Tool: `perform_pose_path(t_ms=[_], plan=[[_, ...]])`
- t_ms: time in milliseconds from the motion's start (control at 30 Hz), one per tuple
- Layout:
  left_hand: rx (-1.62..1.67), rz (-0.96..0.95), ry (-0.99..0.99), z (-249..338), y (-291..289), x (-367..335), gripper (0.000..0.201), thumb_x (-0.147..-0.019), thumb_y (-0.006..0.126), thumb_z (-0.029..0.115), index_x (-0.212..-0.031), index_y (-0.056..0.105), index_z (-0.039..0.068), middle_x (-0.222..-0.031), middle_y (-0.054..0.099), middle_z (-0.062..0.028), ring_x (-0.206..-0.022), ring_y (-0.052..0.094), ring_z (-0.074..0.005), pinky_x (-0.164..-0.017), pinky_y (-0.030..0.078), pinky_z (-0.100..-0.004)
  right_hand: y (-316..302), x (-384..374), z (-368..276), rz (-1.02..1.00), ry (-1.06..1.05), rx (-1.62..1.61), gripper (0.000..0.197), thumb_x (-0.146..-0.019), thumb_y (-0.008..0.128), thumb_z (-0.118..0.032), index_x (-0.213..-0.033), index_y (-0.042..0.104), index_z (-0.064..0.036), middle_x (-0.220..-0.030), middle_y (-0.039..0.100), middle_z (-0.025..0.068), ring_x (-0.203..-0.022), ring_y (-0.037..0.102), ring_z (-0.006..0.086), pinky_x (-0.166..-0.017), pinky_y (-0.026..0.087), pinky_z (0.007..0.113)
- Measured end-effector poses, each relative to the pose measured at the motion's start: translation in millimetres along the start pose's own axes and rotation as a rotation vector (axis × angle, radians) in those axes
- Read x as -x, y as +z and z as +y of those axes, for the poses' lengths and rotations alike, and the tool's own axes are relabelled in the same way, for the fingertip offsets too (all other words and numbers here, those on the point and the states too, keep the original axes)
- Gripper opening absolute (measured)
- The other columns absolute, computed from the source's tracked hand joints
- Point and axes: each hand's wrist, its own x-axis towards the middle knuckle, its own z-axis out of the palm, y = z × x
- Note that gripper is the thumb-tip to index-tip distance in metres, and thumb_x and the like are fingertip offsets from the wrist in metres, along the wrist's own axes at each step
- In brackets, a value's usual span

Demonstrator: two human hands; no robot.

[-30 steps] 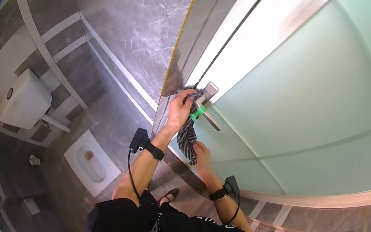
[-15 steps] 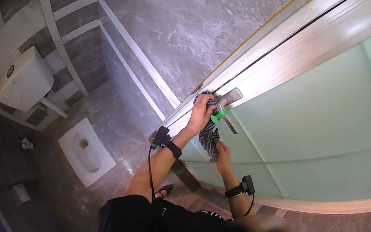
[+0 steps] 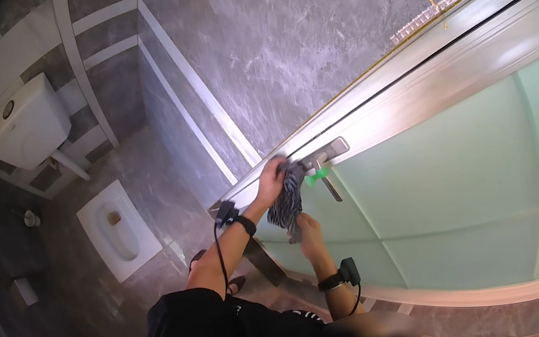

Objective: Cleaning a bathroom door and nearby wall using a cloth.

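Note:
A dark cloth with light zebra-like stripes [image 3: 285,206] is bunched between my two hands. The fingers of my left hand [image 3: 272,183] close on its upper end, right beside the door handle's metal plate [image 3: 333,150]. Lower down, my right hand [image 3: 310,236] grips the cloth's bottom end with bent fingers. A green piece [image 3: 318,175] sits on the neck of the handle, and the lever [image 3: 334,190] slants downward, apart from both hands. Part of the plate's left end is hidden behind the cloth.
The door has a pale metal frame [image 3: 409,114] and frosted green glass panels [image 3: 449,189]. Grey marbled wall tiles [image 3: 278,47] rise beside it. At left are a white squat toilet [image 3: 145,248] and a wall cistern [image 3: 30,129]. A small bin-like object [image 3: 24,292] stands farther left.
Both hands and the cloth have shifted left, away from the lever. More of the handle plate shows now. The whole view has also turned slightly.

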Motion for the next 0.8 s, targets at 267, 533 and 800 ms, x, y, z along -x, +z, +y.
perform_pose_path(t_ms=[267, 533, 800], plan=[[-0.032, -0.145, 0.009, 129.9, -32.8, -27.4, 0.036, -0.088, 0.048, -0.004, -0.121, 0.059, 0.006, -0.112, 0.061, -0.0166, -0.105, 0.059, -0.0344, -0.091, 0.047, -0.0356, 22.7, 18.3, 3.7, 0.018, 0.001, -0.044, 0.028, -0.095, 0.048, -0.014, -0.112, 0.059, 0.0049, -0.090, 0.065, 0.0074, -0.076, 0.063, 0.0148, -0.066, 0.052, 0.029], [-0.172, -0.347, 0.268, 128.3, -3.2, -53.6, 0.057, -0.092, 0.049, 0.000, -0.145, 0.036, 0.012, -0.135, 0.048, -0.0207, -0.129, 0.042, -0.0374, -0.109, 0.033, -0.0362, 62.1, 21.5, -2.7, -0.217, -0.105, 0.048, 0.028, -0.098, 0.047, -0.016, -0.112, 0.060, 0.0048, -0.086, 0.063, 0.0037, -0.072, 0.057, 0.0099, -0.066, 0.047, 0.026], [-0.090, -0.188, 0.279, 77.9, 7.7, -40.2, 0.051, -0.095, 0.046, 0.002, -0.144, 0.039, 0.015, -0.140, 0.047, -0.0171, -0.130, 0.043, -0.0374, -0.107, 0.037, -0.0377, 34.8, 6.7, 52.8, -0.095, -0.089, 0.132, 0.027, -0.094, 0.049, -0.015, -0.107, 0.060, 0.0061, -0.084, 0.060, 0.0029, -0.075, 0.055, 0.0097, -0.066, 0.047, 0.026]])
